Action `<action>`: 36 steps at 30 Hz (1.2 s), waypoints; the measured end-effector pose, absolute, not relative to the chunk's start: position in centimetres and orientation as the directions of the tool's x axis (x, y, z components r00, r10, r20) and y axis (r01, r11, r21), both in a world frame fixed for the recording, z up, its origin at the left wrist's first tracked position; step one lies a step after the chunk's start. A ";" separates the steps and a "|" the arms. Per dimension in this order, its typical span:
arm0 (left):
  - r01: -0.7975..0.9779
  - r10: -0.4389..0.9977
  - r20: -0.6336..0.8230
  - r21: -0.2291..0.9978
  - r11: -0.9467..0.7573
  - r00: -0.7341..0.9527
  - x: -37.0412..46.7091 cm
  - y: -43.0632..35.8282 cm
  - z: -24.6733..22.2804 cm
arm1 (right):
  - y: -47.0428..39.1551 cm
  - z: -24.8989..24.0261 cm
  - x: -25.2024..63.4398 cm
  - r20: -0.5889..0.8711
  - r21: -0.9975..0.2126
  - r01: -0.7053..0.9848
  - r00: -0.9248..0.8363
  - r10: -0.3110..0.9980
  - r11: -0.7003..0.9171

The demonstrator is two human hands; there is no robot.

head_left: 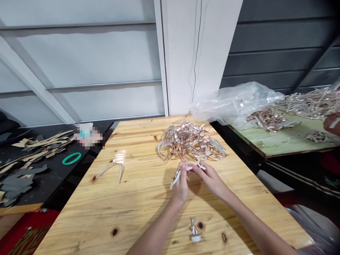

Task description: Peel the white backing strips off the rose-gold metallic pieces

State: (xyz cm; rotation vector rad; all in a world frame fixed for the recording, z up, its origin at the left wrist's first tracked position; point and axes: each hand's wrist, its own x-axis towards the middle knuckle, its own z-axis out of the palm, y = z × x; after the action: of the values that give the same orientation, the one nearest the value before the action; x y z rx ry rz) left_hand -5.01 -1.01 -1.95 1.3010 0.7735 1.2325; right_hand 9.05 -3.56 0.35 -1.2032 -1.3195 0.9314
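Both hands hold one thin strap (pixel 175 182), white on one side and shiny rose gold on the other. My left hand (pixel 181 185) pinches it, with a white end hanging below the fingers. Close beside it, my right hand (pixel 210 175) grips the other part with thumb and fingers, and some white ends stick out above. Just beyond the hands lies a tangled pile of similar straps (pixel 188 140). Nearer to me, a small metallic piece with a white end (pixel 195 232) rests on the wooden table (pixel 138 212). A single curved strap (pixel 119 171) lies off to the left.
On the black table at left are grey and tan scraps (pixel 21 177) and a green ring (pixel 71 158). A clear plastic bag (pixel 236 102) slumps by the table's back right corner. Farther right, another person's hand (pixel 332 124) is near more straps (pixel 305 102) on a greenish table (pixel 262 143).
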 end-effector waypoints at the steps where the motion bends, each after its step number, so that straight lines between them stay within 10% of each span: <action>1: -0.229 0.940 0.232 0.957 -0.176 0.250 -5.0 -1.0 -1.9 | -3.7 0.4 9.1 0.224 -0.958 0.193 0.054 0.973 0.210; 9: -0.048 0.904 0.177 0.984 -0.172 0.388 -4.6 -0.7 -1.0 | -4.2 0.6 9.4 0.262 -0.857 0.435 -0.092 0.961 0.276; 25: -0.045 0.802 0.352 0.924 -0.379 0.483 -4.6 -0.1 -1.0 | -3.7 1.3 8.5 0.003 -0.962 -0.269 0.163 0.987 0.047; 36: 0.340 0.870 0.282 0.837 -0.429 0.405 -5.1 -0.9 -0.5 | -3.8 2.5 9.5 -0.128 -0.801 -0.588 0.346 0.930 0.109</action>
State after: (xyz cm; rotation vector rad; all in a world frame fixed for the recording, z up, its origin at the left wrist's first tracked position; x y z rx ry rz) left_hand -5.08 -0.89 -0.55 1.9603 1.0297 0.9622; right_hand 9.53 -3.75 2.54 -0.8950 -0.4679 1.1778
